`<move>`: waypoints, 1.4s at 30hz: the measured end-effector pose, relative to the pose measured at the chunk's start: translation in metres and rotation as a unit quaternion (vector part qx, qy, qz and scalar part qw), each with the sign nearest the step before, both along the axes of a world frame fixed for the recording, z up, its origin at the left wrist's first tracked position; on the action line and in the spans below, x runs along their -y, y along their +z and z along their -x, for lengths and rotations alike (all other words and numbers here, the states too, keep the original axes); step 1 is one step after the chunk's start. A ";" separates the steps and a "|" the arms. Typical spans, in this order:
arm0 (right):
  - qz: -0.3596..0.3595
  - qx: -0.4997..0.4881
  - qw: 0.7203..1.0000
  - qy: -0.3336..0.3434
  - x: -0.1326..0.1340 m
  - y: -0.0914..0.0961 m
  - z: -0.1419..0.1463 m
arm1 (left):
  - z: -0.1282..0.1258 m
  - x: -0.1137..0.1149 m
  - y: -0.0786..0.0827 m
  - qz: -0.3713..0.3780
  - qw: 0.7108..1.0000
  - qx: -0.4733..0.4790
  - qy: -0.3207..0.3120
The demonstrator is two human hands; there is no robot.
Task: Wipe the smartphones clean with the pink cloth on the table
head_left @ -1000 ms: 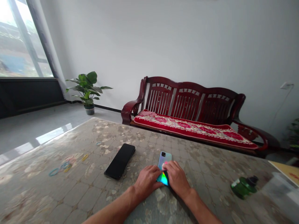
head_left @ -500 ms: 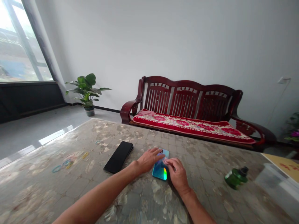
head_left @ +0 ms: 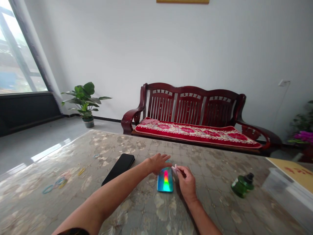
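Note:
A shiny blue-green smartphone [head_left: 165,183] lies back up on the table, with a rainbow glare across it. My left hand [head_left: 158,163] rests over its far end, fingers stretched out and covering part of it. At the phone's right edge, my right hand [head_left: 187,182] pinches a small pale pink piece [head_left: 175,168] between thumb and fingers; its kind is too small to make out. A black smartphone [head_left: 119,169] lies to the left, partly behind my left forearm.
Several coloured rubber bands [head_left: 58,183] lie at the left on the patterned tablecloth [head_left: 137,215]. To the right stand a green bottle with a black cap [head_left: 242,186] and a clear plastic box [head_left: 281,186]. Beyond the table is a wooden bench [head_left: 188,107].
The view has shifted slightly. My left hand still lies on the phone; my right hand has drawn the pink piece a little toward the phone's right edge.

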State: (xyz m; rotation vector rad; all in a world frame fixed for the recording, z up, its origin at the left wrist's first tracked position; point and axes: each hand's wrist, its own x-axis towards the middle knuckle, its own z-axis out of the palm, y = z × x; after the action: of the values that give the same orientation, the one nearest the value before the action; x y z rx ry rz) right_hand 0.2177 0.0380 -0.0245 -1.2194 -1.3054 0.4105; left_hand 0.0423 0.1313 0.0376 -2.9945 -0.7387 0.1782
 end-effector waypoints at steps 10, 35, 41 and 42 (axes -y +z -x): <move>0.067 -0.087 0.993 -0.043 -0.005 -0.006 -0.005 | 0.034 0.018 0.006 0.075 0.985 0.041 0.152; 0.047 0.444 0.895 -0.008 -0.001 0.013 0.012 | 0.069 0.045 -0.029 0.155 0.935 0.228 0.222; 0.050 0.470 0.880 0.038 -0.014 0.023 0.065 | 0.067 0.047 -0.025 0.133 0.941 0.218 0.220; 0.050 0.475 0.877 0.042 -0.014 0.024 0.067 | 0.067 0.047 -0.025 0.130 0.942 0.217 0.221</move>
State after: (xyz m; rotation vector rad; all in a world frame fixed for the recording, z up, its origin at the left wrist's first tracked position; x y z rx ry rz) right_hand 0.1510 0.0519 -0.0008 -1.5239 -2.1947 -0.1137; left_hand -0.0243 0.0839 0.0123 -3.0858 -1.5417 -0.4196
